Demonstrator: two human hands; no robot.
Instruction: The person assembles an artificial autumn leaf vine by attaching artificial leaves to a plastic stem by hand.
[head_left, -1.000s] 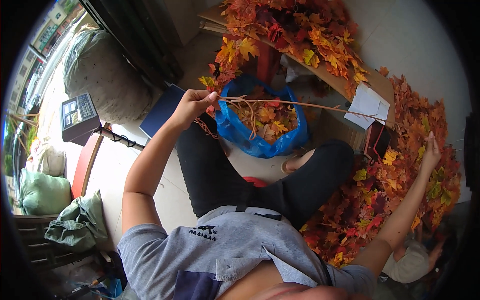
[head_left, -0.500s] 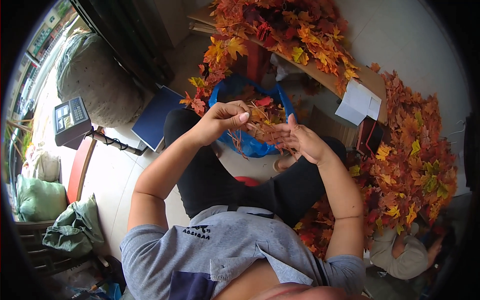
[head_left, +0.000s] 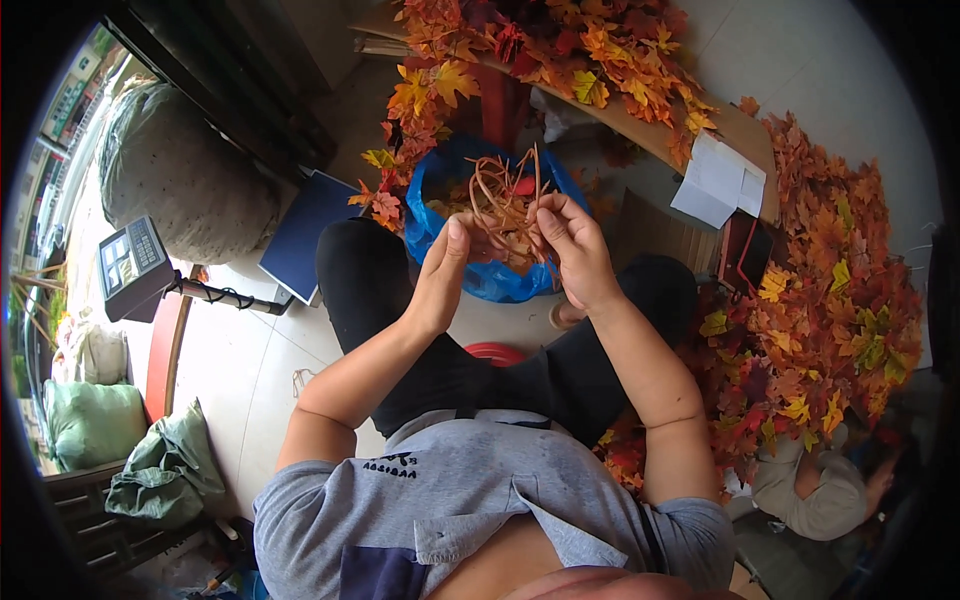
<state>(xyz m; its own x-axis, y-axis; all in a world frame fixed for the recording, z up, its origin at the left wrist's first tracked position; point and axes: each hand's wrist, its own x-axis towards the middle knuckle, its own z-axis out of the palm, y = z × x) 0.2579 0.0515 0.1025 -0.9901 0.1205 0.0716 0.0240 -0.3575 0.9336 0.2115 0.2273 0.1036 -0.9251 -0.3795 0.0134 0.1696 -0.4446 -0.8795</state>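
Note:
A looped bundle of thin brown stems [head_left: 492, 185] is held up between my two hands. On its left side my left hand [head_left: 447, 262] cups it, thumb up and fingers partly hidden behind the stems. My right hand [head_left: 575, 250] grips the other side, with the thumb pressed against the fingers. Below and beyond the hands lies a blue plastic bag [head_left: 425, 185], open at the top, with reddish-orange leaves and stems inside. The bag sits on the floor between my knees.
Orange artificial maple leaves [head_left: 640, 70] cover a low board [head_left: 735, 140] ahead. More leaves [head_left: 810, 290] are heaped at the right, near another person's sleeve [head_left: 815, 500]. White paper [head_left: 718, 185] lies on the board. A digital scale [head_left: 135, 265] and stuffed sacks [head_left: 190, 180] stand left.
The stems have been gathered into an upright looped bundle. My left hand has turned with its thumb upward, and my right hand, spread before, has closed on the stems.

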